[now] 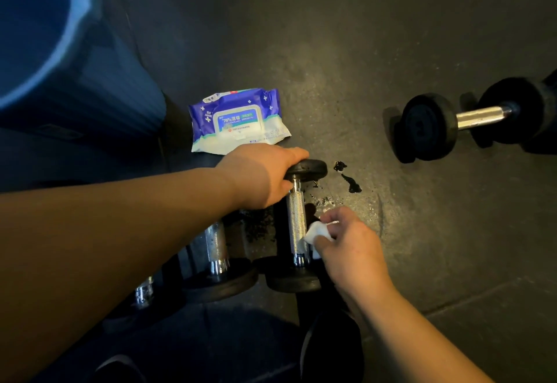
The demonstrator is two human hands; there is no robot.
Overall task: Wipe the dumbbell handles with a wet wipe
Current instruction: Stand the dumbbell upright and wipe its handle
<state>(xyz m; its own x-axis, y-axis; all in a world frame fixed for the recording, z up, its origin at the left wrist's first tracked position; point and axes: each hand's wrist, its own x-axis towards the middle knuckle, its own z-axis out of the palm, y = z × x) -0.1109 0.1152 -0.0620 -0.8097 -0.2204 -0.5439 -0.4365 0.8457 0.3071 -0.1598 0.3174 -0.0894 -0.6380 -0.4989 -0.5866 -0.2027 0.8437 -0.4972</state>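
The dumbbell [297, 223] being cleaned lies on the dark floor [422, 232] w/ its knurled chrome handle [296, 223] pointing away from the person, far weight plate [306, 169] up top, near plate at the bottom. The right hand [349, 241] pinches a bunched white wet wipe [316, 232] and holds it against the handle's right side, low down. The left hand [265, 176] curls over the far plate, steadying the dumbbell. So the wiping step looks underway on this handle, approx. mid-task: next move prob. calls for running the wipe up the bar and around it while the left hand keeps it from rolling. A second dumbbell [217, 250] lies just left (its handle looks speckled), a third [461, 123] well apart at right. The wipes pack [238, 120] sits just beyond the left hand, a blue bin [75, 60] at far left, dark wet spots [349, 180] near the far plate.
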